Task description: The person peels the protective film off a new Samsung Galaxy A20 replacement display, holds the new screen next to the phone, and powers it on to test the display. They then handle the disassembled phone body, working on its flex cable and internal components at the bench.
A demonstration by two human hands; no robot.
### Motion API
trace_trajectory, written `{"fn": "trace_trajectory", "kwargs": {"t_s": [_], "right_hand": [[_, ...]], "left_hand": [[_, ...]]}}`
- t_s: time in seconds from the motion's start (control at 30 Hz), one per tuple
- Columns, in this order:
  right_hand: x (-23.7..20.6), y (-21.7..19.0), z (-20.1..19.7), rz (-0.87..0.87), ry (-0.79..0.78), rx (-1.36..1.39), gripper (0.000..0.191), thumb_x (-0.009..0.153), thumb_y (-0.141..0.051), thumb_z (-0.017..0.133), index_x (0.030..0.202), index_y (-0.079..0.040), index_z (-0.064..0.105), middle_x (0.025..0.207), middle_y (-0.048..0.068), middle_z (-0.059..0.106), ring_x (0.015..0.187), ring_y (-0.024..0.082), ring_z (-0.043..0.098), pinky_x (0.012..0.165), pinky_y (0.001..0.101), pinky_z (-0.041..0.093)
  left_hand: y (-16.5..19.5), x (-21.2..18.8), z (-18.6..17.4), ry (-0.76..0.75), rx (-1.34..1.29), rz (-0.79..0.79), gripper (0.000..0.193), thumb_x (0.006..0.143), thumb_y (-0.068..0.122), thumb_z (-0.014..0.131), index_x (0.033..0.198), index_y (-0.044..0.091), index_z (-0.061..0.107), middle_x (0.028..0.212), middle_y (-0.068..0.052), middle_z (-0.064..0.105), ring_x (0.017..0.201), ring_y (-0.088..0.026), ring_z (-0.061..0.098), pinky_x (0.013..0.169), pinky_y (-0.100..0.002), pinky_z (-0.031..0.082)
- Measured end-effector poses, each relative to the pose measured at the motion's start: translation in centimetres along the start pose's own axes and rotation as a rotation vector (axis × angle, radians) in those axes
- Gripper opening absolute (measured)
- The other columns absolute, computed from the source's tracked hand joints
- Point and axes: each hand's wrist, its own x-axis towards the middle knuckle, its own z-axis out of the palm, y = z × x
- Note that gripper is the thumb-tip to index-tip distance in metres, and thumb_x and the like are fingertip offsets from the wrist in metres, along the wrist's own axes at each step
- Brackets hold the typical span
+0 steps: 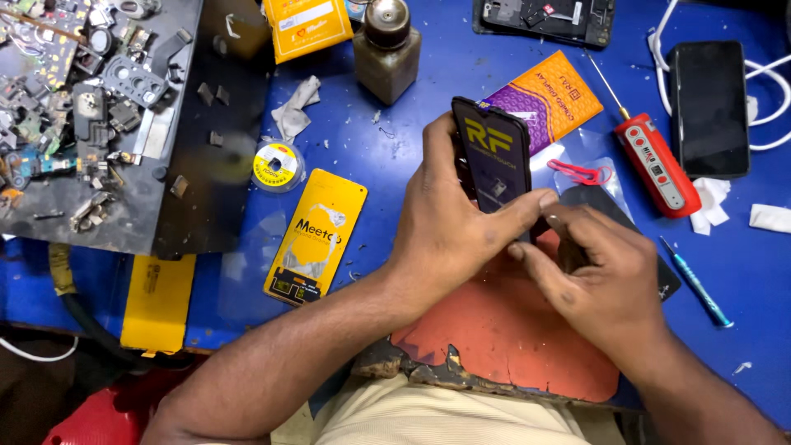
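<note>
1. The left hand (pixel 449 227) grips a black phone screen (pixel 494 152), tilted above the worn orange mat (pixel 503 338).
2. The right hand (pixel 597 276) pinches at its lower edge; the film looks not yet peeled.
3. A red screwdriver (pixel 655 169) lies untouched nearby.

A red pen-shaped soldering tool (pixel 657 169) is lying at the right beside a black phone (pixel 709 107) with a white cable (pixel 762 78). A brown glass bottle (pixel 386 49) is standing far off, and a yellow flat packet (pixel 317 235) is lying at the left.
</note>
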Motion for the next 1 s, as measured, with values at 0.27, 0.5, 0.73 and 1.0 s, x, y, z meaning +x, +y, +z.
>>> {"fn": "trace_trajectory", "kwargs": {"t_s": [0.27, 0.5, 0.73, 1.0], "right_hand": [[-0.3, 3.2, -0.1, 0.286, -0.058, 0.626, 0.024, 0.091, -0.004, 0.069, 0.114, 0.005, 0.067, 0.097, 0.003, 0.073, 0.085, 0.004, 0.065, 0.077, 0.0223, 0.054], [-1.1, 5.1, 0.3, 0.338, -0.131, 0.854, 0.027, 0.095, -0.001, 0.072, 0.121, 0.008, 0.069, 0.101, 0.009, 0.071, 0.082, 0.01, 0.058, 0.069, 0.0248, 0.045], [-0.6, 4.2, 0.7, 0.278, -0.212, 0.863, 0.041, 0.09, -0.003, 0.069, 0.131, 0.004, 0.064, 0.125, 0.009, 0.07, 0.109, 0.01, 0.065, 0.096, 0.0296, 0.053], [-0.6, 4.1, 0.7, 0.32, -0.249, 0.905, 0.036, 0.091, -0.001, 0.07, 0.126, 0.008, 0.066, 0.116, 0.011, 0.074, 0.105, 0.013, 0.068, 0.094, 0.0322, 0.056]], "left_hand": [[-1.8, 0.1, -0.4, -0.125, -0.339, 0.012, 0.052, 0.111, 0.036, 0.048, 0.146, -0.003, 0.047, 0.108, -0.014, 0.074, 0.1, -0.02, 0.071, 0.089, -0.032, 0.058], [-3.5, 0.1, 0.2, -0.423, -0.959, -0.176, 0.079, 0.113, 0.061, 0.024, 0.155, -0.003, 0.045, 0.144, -0.021, 0.059, 0.132, -0.027, 0.061, 0.116, -0.04, 0.049], [-3.8, -0.3, 0.5, -0.516, -1.157, -0.303, 0.08, 0.111, 0.063, 0.021, 0.154, 0.001, 0.045, 0.14, -0.02, 0.061, 0.131, -0.029, 0.062, 0.116, -0.046, 0.051], [-4.0, -0.2, 0.5, -0.505, -1.046, -0.287, 0.084, 0.11, 0.065, 0.022, 0.151, -0.003, 0.048, 0.133, -0.021, 0.064, 0.125, -0.029, 0.065, 0.112, -0.045, 0.054]]}}
